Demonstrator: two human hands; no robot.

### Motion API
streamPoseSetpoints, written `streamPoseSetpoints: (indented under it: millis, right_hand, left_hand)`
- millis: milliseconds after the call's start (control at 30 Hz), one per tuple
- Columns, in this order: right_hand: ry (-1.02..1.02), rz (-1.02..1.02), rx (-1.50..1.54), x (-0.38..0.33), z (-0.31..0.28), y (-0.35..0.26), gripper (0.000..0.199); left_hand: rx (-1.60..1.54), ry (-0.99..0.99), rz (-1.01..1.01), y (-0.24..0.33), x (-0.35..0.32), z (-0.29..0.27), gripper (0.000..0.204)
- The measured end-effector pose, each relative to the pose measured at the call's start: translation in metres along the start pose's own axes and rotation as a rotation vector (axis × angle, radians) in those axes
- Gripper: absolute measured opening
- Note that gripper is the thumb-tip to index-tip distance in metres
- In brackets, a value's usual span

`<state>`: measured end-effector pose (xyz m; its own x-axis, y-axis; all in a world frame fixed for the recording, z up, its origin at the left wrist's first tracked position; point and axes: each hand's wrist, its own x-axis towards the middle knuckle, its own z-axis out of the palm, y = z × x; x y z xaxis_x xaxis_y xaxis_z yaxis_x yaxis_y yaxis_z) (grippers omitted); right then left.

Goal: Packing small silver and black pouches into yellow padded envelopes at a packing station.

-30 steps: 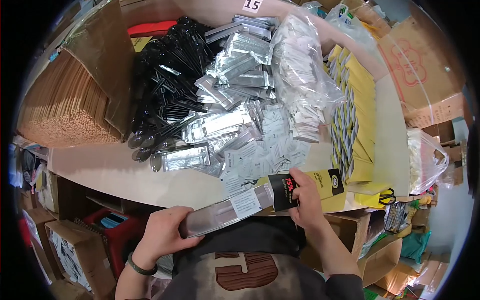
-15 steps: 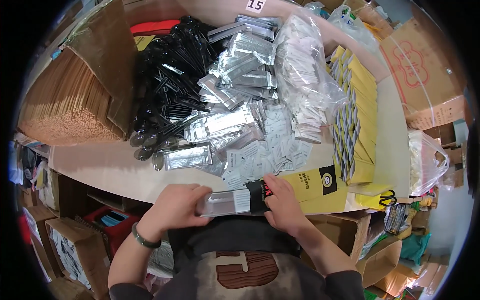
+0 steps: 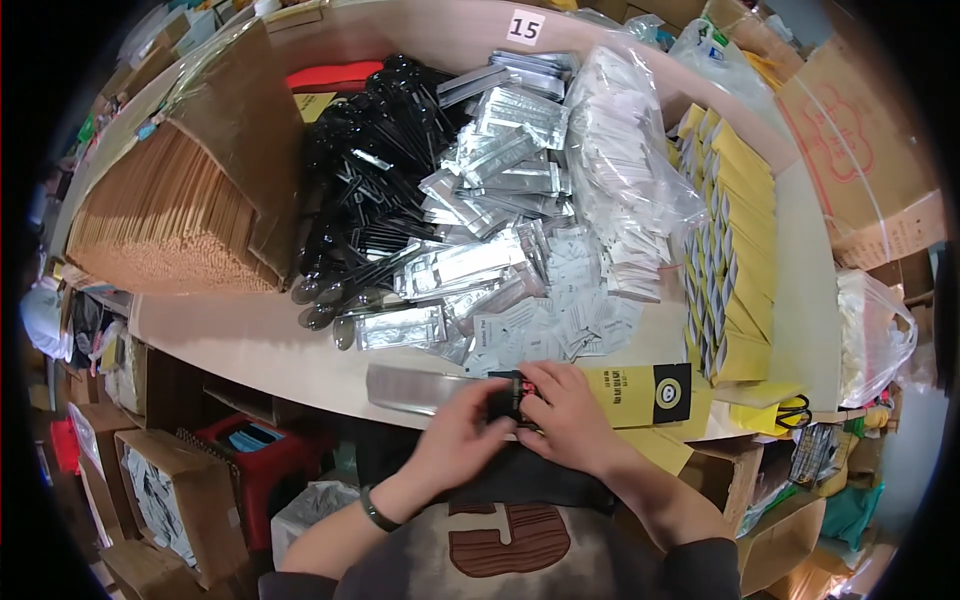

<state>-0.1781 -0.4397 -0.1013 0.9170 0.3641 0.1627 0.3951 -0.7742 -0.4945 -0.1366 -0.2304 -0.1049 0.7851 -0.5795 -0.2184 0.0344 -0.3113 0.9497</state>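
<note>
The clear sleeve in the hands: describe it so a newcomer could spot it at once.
Start at the pale curved table and go to its near edge. There the left hand and right hand meet on a long clear sleeve with a black end, lying flat. Unlike the silver packets piled behind, it lies alone and is much longer.

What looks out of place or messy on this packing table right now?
The small white sachets are spilled loose across the table instead of stacked, and the black plastic spoons lie in a tangled heap. Nothing looks damaged. Both hands, left hand and right hand, hold a silver packet at the table's edge.
</note>
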Motion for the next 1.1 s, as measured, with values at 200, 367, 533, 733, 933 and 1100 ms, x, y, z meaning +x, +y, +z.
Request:
streamPoseSetpoints:
  millis: [200, 367, 533, 733, 933, 1100]
  right_hand:
    - [-0.065, -0.008, -0.018, 0.016, -0.008, -0.005, 0.04]
    - [-0.118, -0.27, 0.031, 0.031, -0.006, -0.005, 0.029]
    - [0.253, -0.224, -0.26, 0.047, -0.061, 0.015, 0.034]
    - [0.423, 0.014, -0.741, 0.062, -0.169, 0.082, 0.023]
    - [0.367, 0.39, -0.242, -0.079, -0.03, 0.022, 0.024]
    - [0.407, 0.496, -0.265, -0.08, 0.0, -0.006, 0.025]
  left_hand:
    - [0.791, 0.214, 0.389, 0.006, -0.007, -0.05, 0.074]
    - [0.992, 0.004, 0.426, -0.028, 0.001, -0.068, 0.046]
    - [0.649, 0.651, 0.111, -0.024, -0.006, -0.122, 0.038]
    - [0.163, 0.241, -0.051, -0.026, 0.013, -0.063, 0.044]
    - [0.099, 0.007, -0.198, -0.031, -0.01, -0.041, 0.039]
    - [0.012, -0.049, -0.221, -0.023, 0.007, -0.032, 0.033]
